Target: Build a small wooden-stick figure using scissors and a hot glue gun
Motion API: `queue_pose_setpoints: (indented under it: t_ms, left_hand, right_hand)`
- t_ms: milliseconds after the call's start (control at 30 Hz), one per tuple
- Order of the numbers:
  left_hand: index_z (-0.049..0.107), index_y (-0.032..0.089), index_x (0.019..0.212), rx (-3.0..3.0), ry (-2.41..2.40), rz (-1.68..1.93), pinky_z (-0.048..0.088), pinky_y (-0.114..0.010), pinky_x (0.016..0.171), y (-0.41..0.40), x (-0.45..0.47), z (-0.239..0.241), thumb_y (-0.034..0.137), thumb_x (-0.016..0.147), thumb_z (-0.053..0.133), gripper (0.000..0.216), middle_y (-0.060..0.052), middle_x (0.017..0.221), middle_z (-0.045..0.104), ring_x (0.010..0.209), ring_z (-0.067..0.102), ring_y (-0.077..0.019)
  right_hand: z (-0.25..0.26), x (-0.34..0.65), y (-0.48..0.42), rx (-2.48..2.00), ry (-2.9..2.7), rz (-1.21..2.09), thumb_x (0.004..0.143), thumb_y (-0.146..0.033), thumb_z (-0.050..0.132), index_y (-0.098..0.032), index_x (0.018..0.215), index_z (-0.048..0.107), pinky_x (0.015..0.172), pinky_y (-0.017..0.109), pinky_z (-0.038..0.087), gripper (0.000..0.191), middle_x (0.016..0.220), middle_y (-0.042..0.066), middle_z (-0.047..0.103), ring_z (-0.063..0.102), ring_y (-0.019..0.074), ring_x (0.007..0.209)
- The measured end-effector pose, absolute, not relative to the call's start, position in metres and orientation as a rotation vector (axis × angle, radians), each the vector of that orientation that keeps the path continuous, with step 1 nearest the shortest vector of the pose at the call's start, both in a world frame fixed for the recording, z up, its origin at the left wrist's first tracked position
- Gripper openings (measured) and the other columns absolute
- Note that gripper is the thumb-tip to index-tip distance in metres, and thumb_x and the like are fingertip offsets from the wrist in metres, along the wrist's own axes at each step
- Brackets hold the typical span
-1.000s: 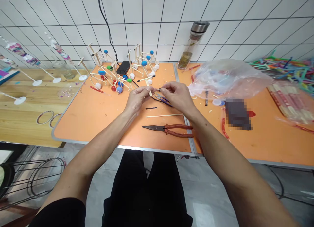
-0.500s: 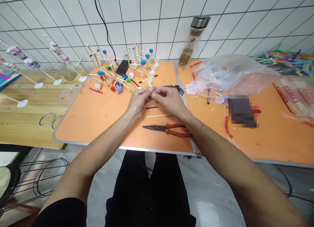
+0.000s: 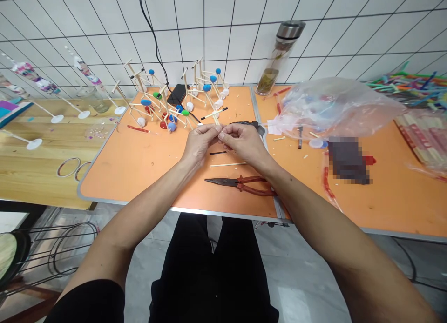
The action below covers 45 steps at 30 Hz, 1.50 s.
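My left hand (image 3: 199, 144) and my right hand (image 3: 243, 141) meet above the orange table (image 3: 139, 164), fingertips pinched together on a short thin wooden stick (image 3: 217, 122) that pokes up between them. Under the hands lie a black stick (image 3: 217, 152) and a longer pale wooden stick (image 3: 227, 164). Red-handled long-nose pliers (image 3: 244, 185) rest on the table just nearer to me, touched by neither hand. A dark tool (image 3: 248, 124) lies just beyond my right hand.
Stick-and-bead models (image 3: 174, 99) stand at the table's back. A glass bottle (image 3: 277, 57) stands by the tiled wall. A clear plastic bag (image 3: 335, 109), coloured straws (image 3: 408, 88) and a blurred dark object (image 3: 349, 160) lie to the right. A wooden table (image 3: 31, 160) with rings stands left.
My right hand has moved left to meet the left one, and both now pinch the stick together. The purple-handled tool under the right hand a second ago is out of sight.
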State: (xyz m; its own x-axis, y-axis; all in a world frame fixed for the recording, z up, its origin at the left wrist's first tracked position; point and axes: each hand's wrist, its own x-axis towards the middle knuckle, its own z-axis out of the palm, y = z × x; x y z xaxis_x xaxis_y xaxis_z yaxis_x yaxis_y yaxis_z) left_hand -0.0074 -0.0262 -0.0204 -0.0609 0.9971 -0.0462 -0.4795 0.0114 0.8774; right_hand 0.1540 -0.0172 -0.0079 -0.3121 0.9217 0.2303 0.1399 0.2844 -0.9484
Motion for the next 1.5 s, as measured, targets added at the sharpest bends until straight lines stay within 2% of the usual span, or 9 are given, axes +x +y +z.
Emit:
queue_pose_setpoints:
  t_ms: [167,367,633,767,967,1200,1500]
  left_hand:
    - [0.085,0.019,0.079,0.812,0.915,1.436,0.063,-0.032,0.090,-0.0275,-0.0059,-0.0199,0.034,0.074,0.106,0.026,-0.001,0.083,0.082,0.072,0.070,-0.0122]
    - [0.086,0.019,0.080,0.850,0.919,1.443,0.062,-0.031,0.086,-0.0278,-0.0069,-0.0207,0.035,0.078,0.103,0.023,-0.001,0.077,0.078,0.069,0.068,-0.0122]
    - [0.086,0.018,0.080,0.879,0.881,1.414,0.061,-0.028,0.080,-0.0271,-0.0085,-0.0204,0.041,0.072,0.107,0.032,0.000,0.073,0.076,0.067,0.066,-0.0115]
    - [0.086,0.019,0.081,0.868,0.894,1.412,0.062,-0.029,0.085,-0.0273,-0.0089,-0.0211,0.041,0.076,0.105,0.030,0.000,0.075,0.076,0.070,0.068,-0.0117]
    - [0.086,0.018,0.082,0.837,0.885,1.418,0.063,-0.031,0.088,-0.0269,-0.0081,-0.0184,0.036,0.081,0.102,0.025,-0.001,0.079,0.079,0.068,0.067,-0.0109]
    - [0.085,0.019,0.079,0.867,0.860,1.428,0.062,-0.029,0.082,-0.0262,-0.0079,-0.0207,0.040,0.074,0.106,0.031,0.000,0.074,0.077,0.067,0.066,-0.0107]
    - [0.082,0.018,0.080,0.824,0.901,1.411,0.061,-0.031,0.086,-0.0283,-0.0074,-0.0177,0.033,0.078,0.103,0.026,0.000,0.072,0.075,0.068,0.067,-0.0115]
  right_hand:
    - [-0.0083,0.1547,-0.0169,-1.000,-1.677,1.127,0.087,-0.048,0.084,-0.022,0.079,0.071,0.069,0.031,0.054,0.030,0.079,0.002,0.074,0.064,0.0157,0.069]
    - [-0.0064,0.1545,-0.0189,-0.971,-1.658,1.157,0.089,-0.052,0.086,-0.022,0.084,0.074,0.071,0.031,0.057,0.033,0.087,0.004,0.078,0.067,0.0161,0.072]
    - [-0.0057,0.1548,-0.0197,-0.967,-1.607,1.210,0.086,-0.058,0.092,-0.022,0.083,0.072,0.070,0.032,0.059,0.041,0.087,0.005,0.080,0.066,0.0153,0.069]
    - [-0.0053,0.1548,-0.0195,-0.977,-1.574,1.239,0.084,-0.062,0.094,-0.023,0.085,0.073,0.068,0.031,0.062,0.045,0.089,0.005,0.081,0.066,0.0147,0.068]
    - [-0.0037,0.1555,-0.0197,-0.977,-1.571,1.258,0.083,-0.059,0.095,-0.022,0.083,0.073,0.066,0.030,0.060,0.043,0.087,0.004,0.079,0.066,0.0141,0.068]
    - [-0.0047,0.1554,-0.0198,-0.972,-1.567,1.270,0.082,-0.062,0.095,-0.023,0.084,0.073,0.066,0.030,0.059,0.045,0.086,0.004,0.079,0.065,0.0146,0.068]
    - [-0.0046,0.1556,-0.0205,-0.981,-1.580,1.241,0.082,-0.067,0.095,-0.024,0.084,0.075,0.066,0.031,0.058,0.048,0.087,0.005,0.080,0.066,0.0156,0.070]
